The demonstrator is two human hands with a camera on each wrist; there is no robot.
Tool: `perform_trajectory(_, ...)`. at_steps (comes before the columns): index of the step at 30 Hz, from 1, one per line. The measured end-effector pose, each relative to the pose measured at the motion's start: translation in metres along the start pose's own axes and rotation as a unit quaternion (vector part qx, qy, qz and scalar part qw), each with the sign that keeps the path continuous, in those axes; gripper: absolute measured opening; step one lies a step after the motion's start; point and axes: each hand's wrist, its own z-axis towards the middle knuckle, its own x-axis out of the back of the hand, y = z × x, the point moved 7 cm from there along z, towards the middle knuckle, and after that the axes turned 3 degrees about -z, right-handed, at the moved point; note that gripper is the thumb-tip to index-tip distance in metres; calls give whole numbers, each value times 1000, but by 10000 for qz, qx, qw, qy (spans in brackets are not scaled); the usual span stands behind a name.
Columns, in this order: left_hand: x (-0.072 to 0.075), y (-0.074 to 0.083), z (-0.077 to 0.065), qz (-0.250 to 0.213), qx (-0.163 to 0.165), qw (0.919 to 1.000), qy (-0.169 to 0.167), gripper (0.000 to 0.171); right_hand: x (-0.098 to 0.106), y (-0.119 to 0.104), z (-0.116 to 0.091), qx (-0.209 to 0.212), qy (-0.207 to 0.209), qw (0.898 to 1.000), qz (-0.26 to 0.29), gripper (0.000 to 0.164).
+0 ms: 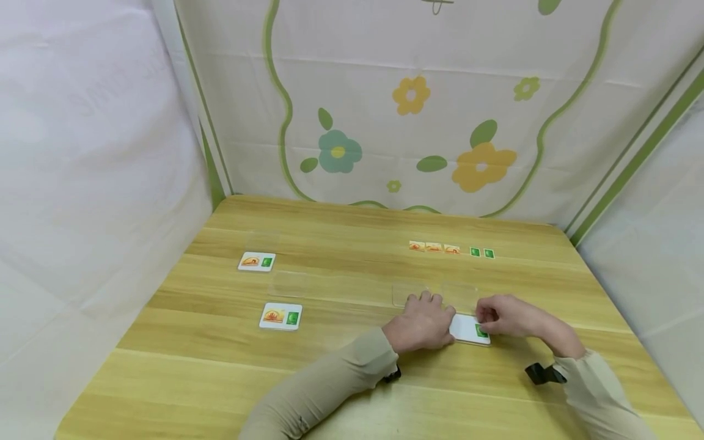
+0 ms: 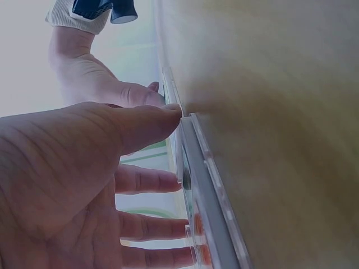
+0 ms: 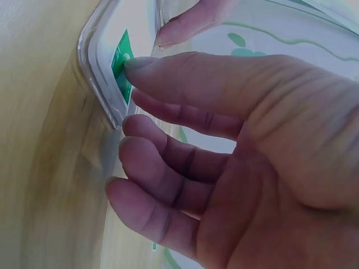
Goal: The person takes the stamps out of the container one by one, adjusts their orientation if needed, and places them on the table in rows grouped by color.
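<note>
A white card in a clear holder [image 1: 463, 330] lies on the table between the hands, with a green stamp-like sticker [image 3: 122, 66] near its right end. My right hand [image 1: 508, 316] is at that end, thumb tip on the green sticker and other fingers loosely bent beside the holder's edge. My left hand [image 1: 425, 321] rests over the card's left side, fingers extended forward and thumb at the near edge. Beneath its fingers the left wrist view shows part of an orange picture [image 2: 203, 238]. The palm hides that end of the card in the head view.
Two finished-looking white cards, one nearer [image 1: 280, 316] and one farther [image 1: 256, 261], lie at left, each with an orange picture and green sticker. Clear plates [image 1: 288, 284] lie about. Behind the hands is a row of orange picture pieces [image 1: 433, 247] and two green ones [image 1: 475, 252].
</note>
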Motion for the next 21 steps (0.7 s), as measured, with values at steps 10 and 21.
perform_trajectory(10, 0, 0, 1, 2, -54, 10000, 42, 49, 1, -3, -2, -148, 55, 9998, -91, 13)
perform_trajectory(21, 0, 0, 0, 13, -28, 10000, 25, 48, 2, -2, -3, -250, 82, 9994, -225, 16)
